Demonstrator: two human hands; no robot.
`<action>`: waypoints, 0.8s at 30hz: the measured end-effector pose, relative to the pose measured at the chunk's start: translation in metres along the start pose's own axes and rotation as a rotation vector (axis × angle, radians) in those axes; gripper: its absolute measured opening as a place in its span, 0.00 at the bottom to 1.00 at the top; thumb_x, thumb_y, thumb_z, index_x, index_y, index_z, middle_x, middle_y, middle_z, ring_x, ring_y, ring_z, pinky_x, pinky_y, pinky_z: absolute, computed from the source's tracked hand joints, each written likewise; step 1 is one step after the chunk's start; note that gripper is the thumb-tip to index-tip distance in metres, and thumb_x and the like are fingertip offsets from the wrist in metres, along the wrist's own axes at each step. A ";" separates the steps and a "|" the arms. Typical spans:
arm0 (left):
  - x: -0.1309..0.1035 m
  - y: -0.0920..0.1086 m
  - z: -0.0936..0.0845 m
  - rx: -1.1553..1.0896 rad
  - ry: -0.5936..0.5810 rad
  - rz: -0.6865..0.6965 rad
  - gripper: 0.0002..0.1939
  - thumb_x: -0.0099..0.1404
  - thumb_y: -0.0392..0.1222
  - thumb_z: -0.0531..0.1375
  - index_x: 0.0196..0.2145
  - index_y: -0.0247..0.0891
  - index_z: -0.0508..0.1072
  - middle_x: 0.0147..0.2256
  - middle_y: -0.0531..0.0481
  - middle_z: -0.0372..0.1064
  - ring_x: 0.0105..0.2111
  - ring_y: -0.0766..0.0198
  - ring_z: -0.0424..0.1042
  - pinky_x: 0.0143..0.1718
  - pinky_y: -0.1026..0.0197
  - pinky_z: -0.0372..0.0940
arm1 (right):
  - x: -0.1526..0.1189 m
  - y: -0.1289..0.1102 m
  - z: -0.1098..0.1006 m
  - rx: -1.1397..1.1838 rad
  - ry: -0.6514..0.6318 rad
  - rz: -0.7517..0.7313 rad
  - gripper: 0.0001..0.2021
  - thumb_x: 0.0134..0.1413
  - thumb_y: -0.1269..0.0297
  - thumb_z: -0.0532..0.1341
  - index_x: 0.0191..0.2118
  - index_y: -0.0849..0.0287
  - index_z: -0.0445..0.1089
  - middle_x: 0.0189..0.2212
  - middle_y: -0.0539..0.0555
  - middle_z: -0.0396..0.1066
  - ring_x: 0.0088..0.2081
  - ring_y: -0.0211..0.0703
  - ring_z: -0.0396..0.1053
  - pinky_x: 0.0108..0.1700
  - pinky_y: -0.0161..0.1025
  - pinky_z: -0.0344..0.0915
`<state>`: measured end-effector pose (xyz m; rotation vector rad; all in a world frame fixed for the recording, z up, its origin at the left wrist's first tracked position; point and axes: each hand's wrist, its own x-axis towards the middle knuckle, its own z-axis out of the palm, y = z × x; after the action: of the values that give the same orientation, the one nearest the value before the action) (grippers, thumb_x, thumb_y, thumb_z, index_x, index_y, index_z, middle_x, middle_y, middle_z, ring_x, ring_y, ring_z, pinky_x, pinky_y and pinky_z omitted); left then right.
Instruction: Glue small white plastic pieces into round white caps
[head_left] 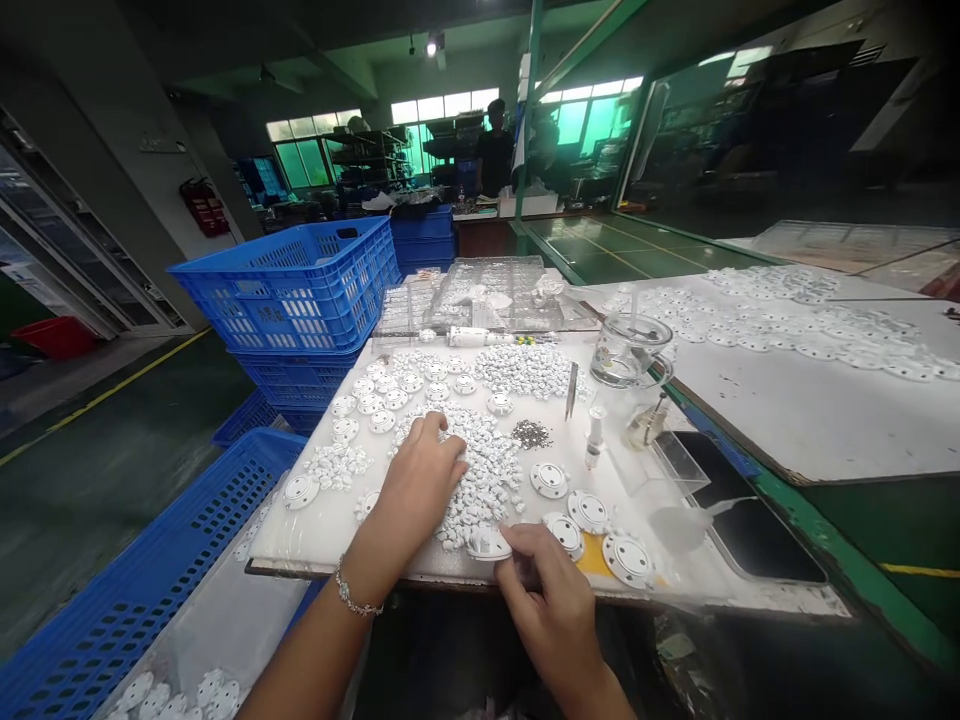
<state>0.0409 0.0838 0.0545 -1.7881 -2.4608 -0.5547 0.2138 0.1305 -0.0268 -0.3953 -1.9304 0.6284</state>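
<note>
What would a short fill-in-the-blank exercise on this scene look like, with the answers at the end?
1. The bracelet is on the ____ wrist.
2. The right hand holds a round disc whose main colour is ____.
3. The hand with its fingers at the big pile of small white pieces is the ____ one.
4. The stacked crates beside the table are coloured ____.

Missing words: left; white; left; blue.

A slender, silver-coloured bracelet [346, 593] encircles the left wrist [369, 568], bearing a pale ornament and small bead-like links, finer detail indistinct. Left hand [420, 478], right hand [553, 598] and visible forearms [304, 650] are bare.
</note>
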 end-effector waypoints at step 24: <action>0.010 -0.010 -0.033 -0.344 -0.027 0.016 0.05 0.66 0.37 0.58 0.35 0.37 0.75 0.35 0.49 0.75 0.37 0.59 0.72 0.40 0.58 0.66 | -0.003 0.004 0.001 -0.017 -0.021 -0.042 0.11 0.60 0.78 0.57 0.45 0.59 0.68 0.36 0.54 0.72 0.39 0.39 0.73 0.42 0.36 0.72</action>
<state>0.0229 0.0796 0.0850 -1.9348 -2.4863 -1.0119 0.2141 0.1314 -0.0319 -0.3591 -1.9603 0.5909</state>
